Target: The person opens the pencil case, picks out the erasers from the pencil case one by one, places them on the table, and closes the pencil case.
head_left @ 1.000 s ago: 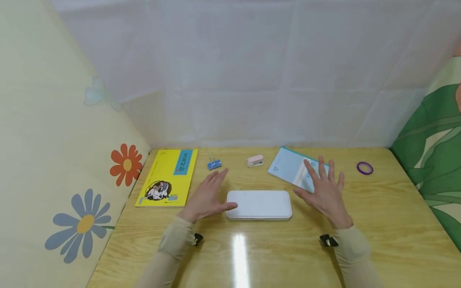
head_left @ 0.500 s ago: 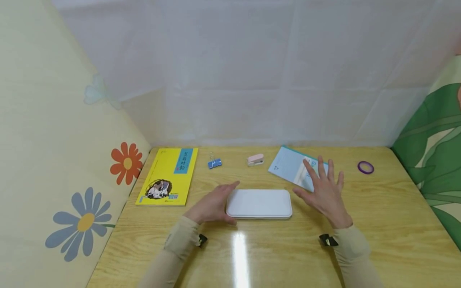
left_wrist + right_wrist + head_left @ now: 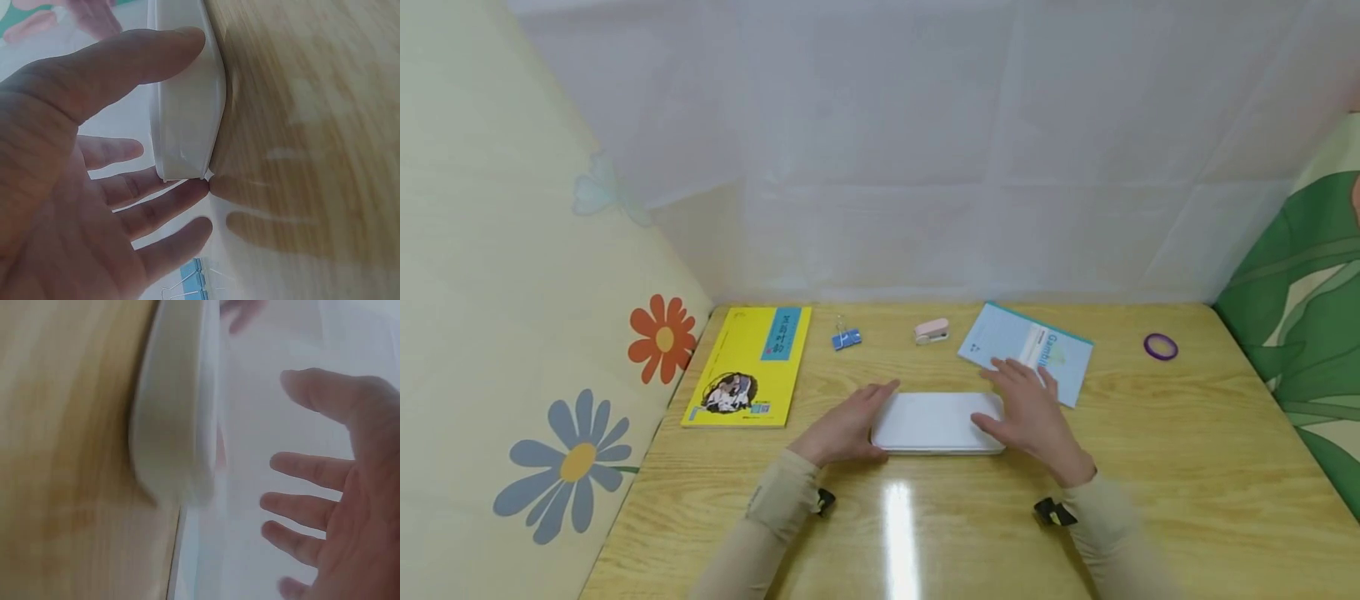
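A flat white pencil case [image 3: 936, 423] lies closed on the table. My left hand [image 3: 846, 427] holds its left end; in the left wrist view the thumb [image 3: 181, 53] lies on the case's front side and the fingertips [image 3: 194, 187] reach its end and far side. Over the right end hovers my right hand [image 3: 1033, 417], fingers spread. The right wrist view shows a gap between those fingers [image 3: 306, 509] and the blurred case [image 3: 172, 412]. Behind the right hand lies a light-blue notebook [image 3: 1000, 333], its lower edge partly hidden.
On the wooden table [image 3: 985, 533], a yellow book [image 3: 748, 367] lies at the left. A blue binder clip [image 3: 847, 339] and a pink-and-white stapler [image 3: 932, 331] sit behind the case. A purple ring [image 3: 1161, 347] is at the right. White cloth [image 3: 880, 167] hangs at the back.
My left hand has moved right and down from above the case's left corner and taken hold of its end. Lately my right hand has moved left, from over the notebook to above the case's right end.
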The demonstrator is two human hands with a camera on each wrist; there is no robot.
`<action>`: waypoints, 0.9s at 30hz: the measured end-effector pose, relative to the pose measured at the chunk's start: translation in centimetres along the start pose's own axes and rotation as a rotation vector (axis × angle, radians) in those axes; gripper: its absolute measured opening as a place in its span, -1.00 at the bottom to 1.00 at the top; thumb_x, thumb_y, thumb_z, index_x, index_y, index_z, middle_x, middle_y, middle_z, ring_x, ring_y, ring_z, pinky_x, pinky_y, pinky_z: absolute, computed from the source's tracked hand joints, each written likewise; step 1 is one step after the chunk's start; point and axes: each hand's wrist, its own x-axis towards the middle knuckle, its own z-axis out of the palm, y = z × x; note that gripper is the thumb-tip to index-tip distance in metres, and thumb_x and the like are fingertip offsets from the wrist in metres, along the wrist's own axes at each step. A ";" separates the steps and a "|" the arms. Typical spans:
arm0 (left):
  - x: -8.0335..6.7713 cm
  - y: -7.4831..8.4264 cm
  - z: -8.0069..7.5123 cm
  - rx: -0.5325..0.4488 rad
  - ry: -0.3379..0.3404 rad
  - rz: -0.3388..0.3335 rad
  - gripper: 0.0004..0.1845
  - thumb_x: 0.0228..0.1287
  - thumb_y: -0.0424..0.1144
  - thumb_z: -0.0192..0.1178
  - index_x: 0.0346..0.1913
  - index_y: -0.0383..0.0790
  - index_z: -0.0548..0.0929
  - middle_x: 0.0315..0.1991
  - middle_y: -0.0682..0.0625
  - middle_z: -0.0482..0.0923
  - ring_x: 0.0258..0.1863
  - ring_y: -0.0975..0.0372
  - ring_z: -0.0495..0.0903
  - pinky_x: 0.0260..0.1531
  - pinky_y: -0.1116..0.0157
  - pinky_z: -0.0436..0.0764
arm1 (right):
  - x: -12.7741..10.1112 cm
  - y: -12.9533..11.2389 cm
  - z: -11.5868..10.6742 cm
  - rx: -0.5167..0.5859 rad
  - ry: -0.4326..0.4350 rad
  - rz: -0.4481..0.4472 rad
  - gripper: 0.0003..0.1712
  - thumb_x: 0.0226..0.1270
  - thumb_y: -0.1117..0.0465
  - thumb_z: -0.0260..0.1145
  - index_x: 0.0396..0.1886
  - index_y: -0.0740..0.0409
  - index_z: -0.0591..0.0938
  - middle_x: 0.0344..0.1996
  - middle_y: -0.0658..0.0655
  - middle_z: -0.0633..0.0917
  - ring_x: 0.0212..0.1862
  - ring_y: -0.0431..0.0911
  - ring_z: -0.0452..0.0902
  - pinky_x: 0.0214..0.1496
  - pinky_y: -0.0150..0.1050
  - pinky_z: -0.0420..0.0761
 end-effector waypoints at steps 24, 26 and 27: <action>0.0 -0.2 0.0 -0.010 0.017 0.005 0.23 -0.13 -0.27 0.63 0.61 -0.19 0.09 0.36 -0.21 0.41 0.24 0.02 0.52 0.37 0.04 0.52 | -0.4 -5.3 3.5 -0.356 -0.078 -0.303 -0.29 0.02 0.00 0.59 0.15 0.24 0.64 0.18 0.27 0.69 0.18 0.16 0.63 0.13 0.06 0.69; 0.0 -0.2 0.1 0.001 0.018 0.002 0.22 -0.12 -0.26 0.63 0.61 -0.20 0.09 0.34 -0.21 0.43 0.22 0.03 0.53 0.36 0.05 0.53 | -0.3 -5.3 3.4 -0.389 -0.068 -0.344 -0.38 0.08 0.03 0.52 0.09 0.27 0.66 0.12 0.28 0.72 0.14 0.13 0.67 0.12 0.01 0.71; 0.0 -0.2 0.1 0.007 0.017 0.000 0.22 -0.11 -0.26 0.62 0.61 -0.20 0.09 0.34 -0.21 0.43 0.21 0.04 0.54 0.35 0.06 0.54 | -0.2 -5.3 3.3 -0.400 -0.070 -0.363 -0.43 0.12 0.04 0.49 0.07 0.28 0.66 0.09 0.28 0.73 0.11 0.11 0.68 0.11 -0.02 0.72</action>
